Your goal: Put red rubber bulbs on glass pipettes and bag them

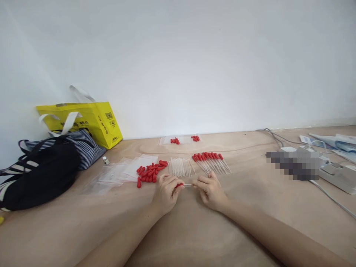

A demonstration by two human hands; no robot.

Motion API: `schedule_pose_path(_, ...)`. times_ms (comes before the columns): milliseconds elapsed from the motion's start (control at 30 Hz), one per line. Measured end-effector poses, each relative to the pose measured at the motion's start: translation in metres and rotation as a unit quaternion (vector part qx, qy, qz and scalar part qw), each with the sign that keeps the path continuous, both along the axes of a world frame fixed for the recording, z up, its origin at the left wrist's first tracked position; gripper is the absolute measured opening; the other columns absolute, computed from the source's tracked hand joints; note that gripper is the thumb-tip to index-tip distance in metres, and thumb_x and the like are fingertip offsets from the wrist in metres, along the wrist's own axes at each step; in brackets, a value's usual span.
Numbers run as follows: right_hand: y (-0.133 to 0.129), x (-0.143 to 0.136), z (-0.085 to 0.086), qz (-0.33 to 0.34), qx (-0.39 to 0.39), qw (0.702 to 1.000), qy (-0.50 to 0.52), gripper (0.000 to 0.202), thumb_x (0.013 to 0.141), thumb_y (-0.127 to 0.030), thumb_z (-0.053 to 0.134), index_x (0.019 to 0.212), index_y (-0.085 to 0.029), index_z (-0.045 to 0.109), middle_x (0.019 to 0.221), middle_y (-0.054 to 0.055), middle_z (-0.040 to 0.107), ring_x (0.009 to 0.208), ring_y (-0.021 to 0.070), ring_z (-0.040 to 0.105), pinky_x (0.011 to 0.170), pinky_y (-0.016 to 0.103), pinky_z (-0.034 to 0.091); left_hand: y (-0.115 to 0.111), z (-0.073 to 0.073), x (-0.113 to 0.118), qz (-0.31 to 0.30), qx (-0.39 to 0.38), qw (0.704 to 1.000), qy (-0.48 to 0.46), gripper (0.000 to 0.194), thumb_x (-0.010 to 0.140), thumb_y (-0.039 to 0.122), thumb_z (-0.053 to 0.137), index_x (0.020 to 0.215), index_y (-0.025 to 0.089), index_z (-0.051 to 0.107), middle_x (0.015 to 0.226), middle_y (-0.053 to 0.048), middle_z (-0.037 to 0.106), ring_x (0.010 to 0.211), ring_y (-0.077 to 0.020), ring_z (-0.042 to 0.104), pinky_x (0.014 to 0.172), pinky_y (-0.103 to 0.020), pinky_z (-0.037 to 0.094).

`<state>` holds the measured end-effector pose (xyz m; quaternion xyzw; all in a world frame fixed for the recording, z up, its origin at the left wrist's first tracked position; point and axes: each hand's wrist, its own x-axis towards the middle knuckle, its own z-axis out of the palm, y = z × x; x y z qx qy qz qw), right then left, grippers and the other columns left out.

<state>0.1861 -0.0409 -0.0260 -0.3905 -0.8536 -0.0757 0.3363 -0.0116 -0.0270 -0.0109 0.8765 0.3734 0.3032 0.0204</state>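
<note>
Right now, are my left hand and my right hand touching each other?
Apart. The head view shows a gap between the left hand and the right hand, with a thin clear tube spanning it.

Centre: slim clear glossy tubes point(180, 167); matt, smooth red rubber-like bulbs point(150, 172). Lower frame: smooth wood-look tabletop point(178, 237).

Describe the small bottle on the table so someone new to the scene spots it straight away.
Find the big yellow bag at the left, then the striped bag in front of it. The small bottle sits just right of the striped bag. Its pale cap and greenish body set it apart from the flat clear plastic bags and red bulbs farther right.
</note>
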Motion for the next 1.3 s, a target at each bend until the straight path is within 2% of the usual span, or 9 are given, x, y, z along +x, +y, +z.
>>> schedule_pose_path(300,-0.006,-0.013,0.002,0.013,-0.041,0.998,0.042,0.026,0.081,-0.011,0.034,0.078,-0.017,0.059,0.061,0.0,0.053,0.055,0.0103,0.039,0.062,0.027,0.02,-0.004,-0.002,0.003,-0.005,0.0,1.0,-0.015,0.017,0.083,0.026,0.043,0.074,0.02,0.055,0.071,0.002,0.062,0.07,-0.0125,0.054,0.086,-0.034,0.025)
schedule_pose_path(600,0.002,-0.004,0.01,0.015,-0.075,0.997,0.012,0.023,0.086,-0.017,0.038,0.099,-0.021,0.057,0.08,0.003,0.057,0.075,0.0139,0.047,0.066,0.027,0.023,0.008,0.004,-0.005,0.042,-0.034,0.997,-0.051,0.015,0.08,0.034,0.048,0.08,0.022,0.058,0.074,0.002,0.064,0.073,-0.0144,0.054,0.086,-0.037,0.024)
schedule_pose_path(833,-0.003,-0.009,0.002,-0.02,-0.036,0.999,0.001,0.018,0.081,-0.015,0.043,0.081,-0.017,0.062,0.07,0.003,0.056,0.072,0.0152,0.043,0.065,0.028,0.022,0.009,0.002,-0.008,0.044,-0.046,0.998,-0.031,0.015,0.078,0.034,0.051,0.071,0.022,0.058,0.066,0.004,0.062,0.069,-0.0135,0.053,0.089,-0.039,0.021)
schedule_pose_path(933,-0.002,-0.011,0.003,-0.03,-0.043,0.999,0.005,0.017,0.08,-0.019,0.046,0.081,-0.019,0.062,0.069,0.002,0.058,0.072,0.0149,0.044,0.065,0.028,0.021,0.011,0.004,-0.01,0.063,-0.056,0.996,-0.023,0.016,0.076,0.037,0.051,0.076,0.023,0.058,0.076,0.003,0.063,0.078,-0.0163,0.054,0.09,-0.04,0.021)
schedule_pose_path(967,0.0,-0.01,0.005,-0.055,-0.052,0.997,0.015,0.017,0.08,-0.02,0.046,0.082,-0.02,0.063,0.07,0.002,0.059,0.072,0.0147,0.045,0.066,0.029,0.021,0.013,0.005,-0.011,0.084,-0.054,0.995,-0.025,0.018,0.075,0.039,0.052,0.083,0.023,0.057,0.083,0.001,0.064,0.085,-0.0182,0.053,0.09,-0.04,0.021)
schedule_pose_path(1033,0.008,-0.005,0.008,-0.151,-0.079,0.984,0.05,0.02,0.081,-0.022,0.044,0.084,-0.022,0.063,0.073,0.002,0.061,0.074,0.0147,0.048,0.068,0.03,0.02,0.018,0.007,-0.017,0.148,-0.036,0.988,-0.03,0.033,0.073,0.041,0.053,0.101,0.024,0.052,0.1,-0.003,0.061,0.097,-0.0218,0.049,0.089,-0.041,0.022)
schedule_pose_path(1100,0.02,0.003,0.01,-0.28,-0.111,0.95,0.088,0.023,0.081,-0.024,0.042,0.084,-0.022,0.064,0.079,0.003,0.064,0.078,0.0159,0.05,0.07,0.031,0.02,0.024,0.009,-0.025,0.221,-0.011,0.975,-0.015,0.044,0.072,0.04,0.053,0.112,0.023,0.045,0.107,-0.006,0.057,0.102,-0.024,0.045,0.089,-0.042,0.022)
schedule_pose_path(1167,0.032,0.012,0.01,-0.371,-0.142,0.912,0.104,0.025,0.08,-0.024,0.04,0.086,-0.022,0.064,0.084,0.004,0.065,0.084,0.0182,0.051,0.071,0.032,0.021,0.029,0.01,-0.032,0.285,0.009,0.958,0.017,0.043,0.072,0.038,0.053,0.111,0.022,0.046,0.107,-0.007,0.057,0.102,-0.0255,0.044,0.089,-0.043,0.021)
schedule_pose_path(1300,0.05,0.022,0.004,-0.427,-0.199,0.878,0.091,0.027,0.078,-0.025,0.04,0.086,-0.023,0.065,0.082,0.005,0.066,0.086,0.0214,0.052,0.074,0.036,0.022,0.033,0.009,-0.042,0.356,0.002,0.932,0.07,0.041,0.071,0.038,0.053,0.107,0.02,0.05,0.107,-0.01,0.055,0.102,-0.0279,0.042,0.088,-0.046,0.02)
